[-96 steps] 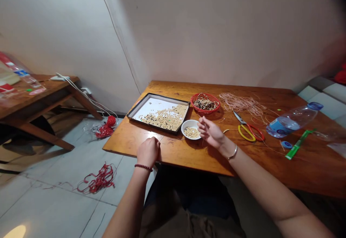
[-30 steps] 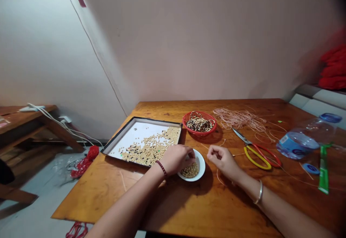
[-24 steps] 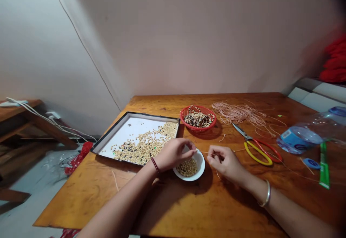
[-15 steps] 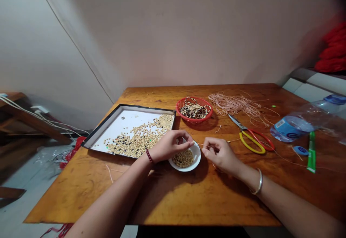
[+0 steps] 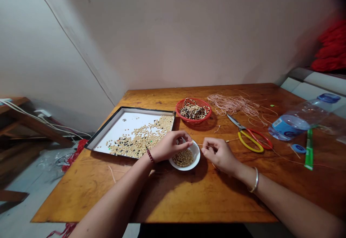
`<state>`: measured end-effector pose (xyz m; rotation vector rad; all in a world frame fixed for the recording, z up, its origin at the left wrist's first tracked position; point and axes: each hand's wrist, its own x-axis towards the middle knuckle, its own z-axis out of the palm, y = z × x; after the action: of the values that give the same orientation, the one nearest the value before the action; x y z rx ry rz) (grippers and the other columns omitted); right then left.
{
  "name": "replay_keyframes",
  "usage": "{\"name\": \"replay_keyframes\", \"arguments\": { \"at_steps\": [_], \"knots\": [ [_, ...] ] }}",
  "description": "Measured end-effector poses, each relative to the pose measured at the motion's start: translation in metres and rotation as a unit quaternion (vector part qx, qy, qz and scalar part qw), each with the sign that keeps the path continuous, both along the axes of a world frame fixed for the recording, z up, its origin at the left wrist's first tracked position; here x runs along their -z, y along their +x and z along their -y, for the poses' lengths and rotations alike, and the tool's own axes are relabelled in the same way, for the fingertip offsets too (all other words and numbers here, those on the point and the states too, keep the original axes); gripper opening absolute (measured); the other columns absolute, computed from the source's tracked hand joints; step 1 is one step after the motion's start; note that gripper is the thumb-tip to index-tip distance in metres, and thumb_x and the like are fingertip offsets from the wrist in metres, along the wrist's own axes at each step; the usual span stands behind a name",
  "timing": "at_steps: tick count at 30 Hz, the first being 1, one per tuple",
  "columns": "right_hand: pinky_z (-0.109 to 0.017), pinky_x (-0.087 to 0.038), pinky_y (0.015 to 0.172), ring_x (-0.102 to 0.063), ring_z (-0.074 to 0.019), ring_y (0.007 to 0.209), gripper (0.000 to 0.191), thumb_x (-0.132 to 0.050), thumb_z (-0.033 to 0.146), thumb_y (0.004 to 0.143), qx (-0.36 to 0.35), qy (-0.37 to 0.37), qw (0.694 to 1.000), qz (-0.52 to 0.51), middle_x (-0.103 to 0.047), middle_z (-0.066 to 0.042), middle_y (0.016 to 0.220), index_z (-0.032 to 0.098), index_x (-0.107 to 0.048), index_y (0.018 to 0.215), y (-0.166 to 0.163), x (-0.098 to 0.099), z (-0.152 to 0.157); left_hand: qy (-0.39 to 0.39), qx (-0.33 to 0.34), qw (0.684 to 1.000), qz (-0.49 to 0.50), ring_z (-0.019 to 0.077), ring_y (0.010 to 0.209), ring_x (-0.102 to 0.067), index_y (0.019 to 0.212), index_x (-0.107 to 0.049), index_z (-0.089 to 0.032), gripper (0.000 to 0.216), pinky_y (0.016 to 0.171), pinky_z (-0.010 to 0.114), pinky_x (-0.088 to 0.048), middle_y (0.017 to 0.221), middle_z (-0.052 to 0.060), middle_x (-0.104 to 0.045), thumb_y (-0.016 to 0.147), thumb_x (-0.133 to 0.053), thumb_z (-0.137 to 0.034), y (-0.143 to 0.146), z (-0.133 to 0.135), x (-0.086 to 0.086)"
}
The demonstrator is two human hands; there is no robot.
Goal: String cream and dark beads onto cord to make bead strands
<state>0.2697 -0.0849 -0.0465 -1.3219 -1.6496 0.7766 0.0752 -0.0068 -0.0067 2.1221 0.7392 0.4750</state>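
Over a small white bowl (image 5: 196,158) of tan beads, my left hand (image 5: 173,146) is closed in a pinch. A tiny pale bead seems to sit at its fingertips, at the end of a thin cord (image 5: 200,144). My right hand (image 5: 220,155) is closed on that cord just right of the bowl, and the cord stretches between both hands. Left of the bowl lies a shallow black-rimmed tray (image 5: 108,125) with many loose tan and dark beads (image 5: 140,140). The cord trails out past my right hand toward the scissors.
Behind the bowl stands a red basket (image 5: 193,121) of beaded strands. A heap of pink cord (image 5: 234,104) lies to its right. Scissors (image 5: 250,140) with yellow and red handles, a clear plastic bottle (image 5: 293,124), a blue cap (image 5: 298,148) and a green tube (image 5: 309,149) occupy the wooden table's right side.
The view has shifted slightly. Both hands keep nearly the same pose, with the cord still stretched between them.
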Motion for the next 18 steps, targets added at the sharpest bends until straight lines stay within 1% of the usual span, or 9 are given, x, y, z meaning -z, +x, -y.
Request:
{"name": "replay_keyframes", "arguments": {
  "at_steps": [5, 12, 18],
  "knots": [
    [-0.02, -0.023, 0.043, -0.03, -0.0072, 0.045, 0.018, -0.052, 0.021, 0.073, 0.012, -0.004, 1.0, -0.001, -0.034, 0.006, 0.049, 0.018, -0.045, 0.057, -0.0005, -0.0008, -0.0023, 0.001, 0.001, 1.0, -0.004, 0.0085, 0.063, -0.05, 0.087, -0.063, -0.014, 0.022, 0.057, 0.02, -0.037, 0.08, 0.002, -0.065, 0.084, -0.057, -0.035, 0.0003, -0.0002, -0.0008],
    [-0.02, -0.023, 0.043, -0.03, -0.0075, 0.044, 0.019, -0.052, 0.022, 0.074, 0.008, 0.002, 1.0, 0.011, -0.033, 0.007, 0.047, 0.018, -0.045, 0.057, 0.0006, -0.0021, -0.0009, -0.004, 0.002, 1.0, -0.007, 0.0093, 0.064, -0.05, 0.087, -0.063, -0.014, 0.023, 0.058, 0.021, -0.038, 0.08, 0.003, -0.064, 0.085, -0.056, -0.035, 0.0012, 0.0011, -0.0019],
    [-0.021, -0.023, 0.043, -0.03, -0.0076, 0.044, 0.017, -0.052, 0.021, 0.073, 0.002, -0.015, 1.0, 0.018, -0.033, 0.007, 0.046, 0.018, -0.047, 0.057, 0.0008, -0.0037, 0.0003, 0.007, 0.003, 1.0, -0.009, 0.0096, 0.065, -0.05, 0.088, -0.063, -0.014, 0.021, 0.06, 0.021, -0.039, 0.08, 0.002, -0.065, 0.084, -0.056, -0.034, 0.0001, 0.0011, -0.001]
  ]
}}
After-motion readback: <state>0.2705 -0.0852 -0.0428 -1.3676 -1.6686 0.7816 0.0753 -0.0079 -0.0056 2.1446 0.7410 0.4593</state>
